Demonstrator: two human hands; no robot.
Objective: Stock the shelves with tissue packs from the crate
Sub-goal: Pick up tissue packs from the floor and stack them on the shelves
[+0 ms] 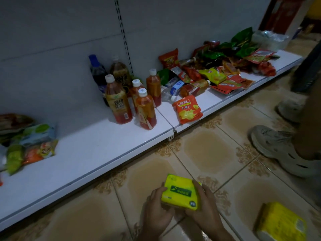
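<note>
Two grips are working as a pair: the left grip (156, 211) and the right grip (206, 211) are clamping a yellow tissue pack (180, 193) between them, fingers curling over its side edges, and are holding it low over the tiled floor (208, 150), short of the shelf. Just to the right, a larger yellow tissue bundle (281, 221) is lying on the tiles. No crate is showing in the view.

Beyond, the white bottom shelf (86, 153) is offering a bare stretch straight ahead, between a cluster of snack packets (31, 143) at its left end and a group of drink bottles (118, 101) standing upright near the back panel. Past the bottles an orange chip packet (187, 109) is lying at the shelf's front edge, and a heap of snack bags (225, 66) is sprawling further right. Another person's shoes (278, 145) are standing on the floor at the right.

No tissue pack is sitting on the shelf anywhere in view, so the stocking is looking barely begun: this pack is probably heading for the bare stretch, the bundle is due to follow, and what the crate is holding cannot be told.
</note>
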